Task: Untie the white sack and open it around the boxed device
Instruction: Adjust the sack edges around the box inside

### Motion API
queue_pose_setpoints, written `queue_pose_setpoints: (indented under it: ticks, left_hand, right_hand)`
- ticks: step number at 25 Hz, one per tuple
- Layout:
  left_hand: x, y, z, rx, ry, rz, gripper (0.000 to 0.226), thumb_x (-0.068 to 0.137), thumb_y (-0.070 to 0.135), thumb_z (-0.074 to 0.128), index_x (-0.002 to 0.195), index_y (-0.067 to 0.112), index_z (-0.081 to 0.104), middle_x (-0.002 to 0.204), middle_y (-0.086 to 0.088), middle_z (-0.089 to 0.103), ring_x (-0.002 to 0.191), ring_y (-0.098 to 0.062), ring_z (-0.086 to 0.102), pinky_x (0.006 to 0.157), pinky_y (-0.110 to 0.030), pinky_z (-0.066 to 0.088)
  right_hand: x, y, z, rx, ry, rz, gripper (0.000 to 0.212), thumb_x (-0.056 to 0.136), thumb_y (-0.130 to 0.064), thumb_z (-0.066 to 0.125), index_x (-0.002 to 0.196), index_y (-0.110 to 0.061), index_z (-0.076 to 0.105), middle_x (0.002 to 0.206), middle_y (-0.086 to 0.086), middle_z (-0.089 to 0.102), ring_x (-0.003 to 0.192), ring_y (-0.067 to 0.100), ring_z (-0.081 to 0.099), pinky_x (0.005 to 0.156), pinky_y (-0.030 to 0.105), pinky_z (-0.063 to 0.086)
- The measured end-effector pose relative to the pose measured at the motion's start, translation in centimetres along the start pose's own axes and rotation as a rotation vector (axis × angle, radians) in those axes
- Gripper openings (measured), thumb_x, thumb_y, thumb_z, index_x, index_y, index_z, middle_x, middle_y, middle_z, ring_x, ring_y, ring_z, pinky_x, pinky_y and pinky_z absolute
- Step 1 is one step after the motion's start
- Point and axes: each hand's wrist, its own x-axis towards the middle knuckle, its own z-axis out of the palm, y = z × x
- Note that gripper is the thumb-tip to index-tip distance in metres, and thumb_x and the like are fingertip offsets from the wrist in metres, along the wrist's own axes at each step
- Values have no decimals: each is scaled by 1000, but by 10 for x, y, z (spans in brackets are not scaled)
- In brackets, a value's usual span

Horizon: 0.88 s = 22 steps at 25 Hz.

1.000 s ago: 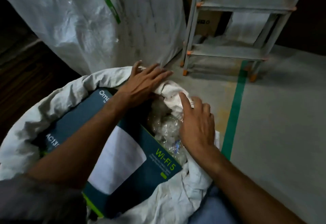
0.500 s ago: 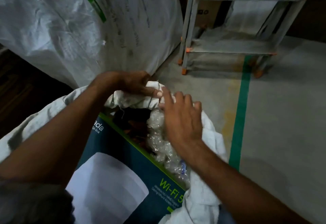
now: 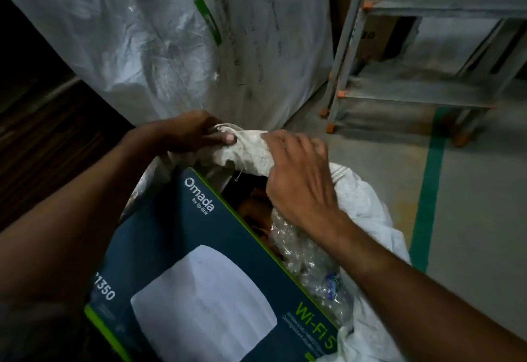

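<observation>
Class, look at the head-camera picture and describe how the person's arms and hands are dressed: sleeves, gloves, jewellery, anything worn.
The left hand and right hand are bare: no gloves, no rings on the fingers in view. Both forearms are uncovered, with no watch or band. A dim grey patch at lower left may be a sleeve; too dark to tell.

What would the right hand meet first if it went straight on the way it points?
The right hand grips the bunched sack rim; beyond that, probably the left hand, depth unclear.
</observation>
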Motion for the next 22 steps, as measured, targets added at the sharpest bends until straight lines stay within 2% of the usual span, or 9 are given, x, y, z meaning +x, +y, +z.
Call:
queue_pose_setpoints:
  ticks: [2,4,7,10,12,14,16,20,22]
  left_hand:
    - [0,-15,-5,-177,-50,-61,75,85,80,46,87,9,71,72,7,69,62,-5,60,57,-19,49]
    - [5,-22,-2,-272,-115,-93,60,89,68,49,94,14,75,84,11,77,76,-2,70,69,-18,56]
    - [-3,-22,-6,-369,-106,-82,61,80,71,61,118,23,70,111,7,75,101,-5,71,83,-22,58]
    - [-48,-49,-17,-304,-97,-176,64,74,72,73,118,25,67,108,6,72,95,-4,69,80,-25,56]
    - [-85,-73,-12,-183,-71,-257,75,71,85,61,101,18,72,92,-3,75,82,-12,70,77,-42,57]
    - [-100,-85,3,-194,57,-329,85,71,89,51,90,8,71,75,-6,69,66,-14,62,65,-39,52]
    - [-95,-91,18,-256,167,-342,84,84,81,51,88,-2,67,68,-3,56,61,-12,50,58,-32,41]
    - [-89,-96,34,-710,139,-431,62,84,64,57,92,6,76,78,1,75,68,-12,65,65,-26,53]
    - [-91,-95,31,-649,190,-447,64,88,70,56,89,9,76,81,0,76,72,-15,67,68,-27,55]
  right_hand:
    - [20,-4,12,-18,-50,-59,56,97,-49,33,143,-23,50,139,8,56,127,30,50,102,48,36]
    - [40,0,20,-117,-162,-90,61,98,-61,29,143,-27,49,128,12,61,118,33,55,94,46,38]
    - [65,3,22,-22,-309,-43,35,101,-54,43,120,-27,54,113,12,68,103,36,63,73,39,38]
    - [72,-5,26,-28,-283,59,34,101,-49,45,120,-22,56,120,13,67,111,36,59,81,41,35]
    - [59,-21,29,-63,-108,-82,48,94,-41,51,139,-25,49,133,9,57,121,30,50,94,47,35]
    - [57,-36,26,17,-77,-391,65,88,-42,53,151,-32,38,144,2,49,130,25,44,104,47,34]
    - [72,-46,28,-1,-180,-566,60,95,-50,48,153,-39,35,145,0,49,129,24,47,103,46,37]
    - [124,-64,38,151,-402,-398,27,102,-41,49,126,-39,62,121,2,69,111,29,62,82,35,42]
    - [145,-76,41,171,-387,-253,19,101,-35,51,109,-33,68,114,5,72,107,33,65,76,33,43]
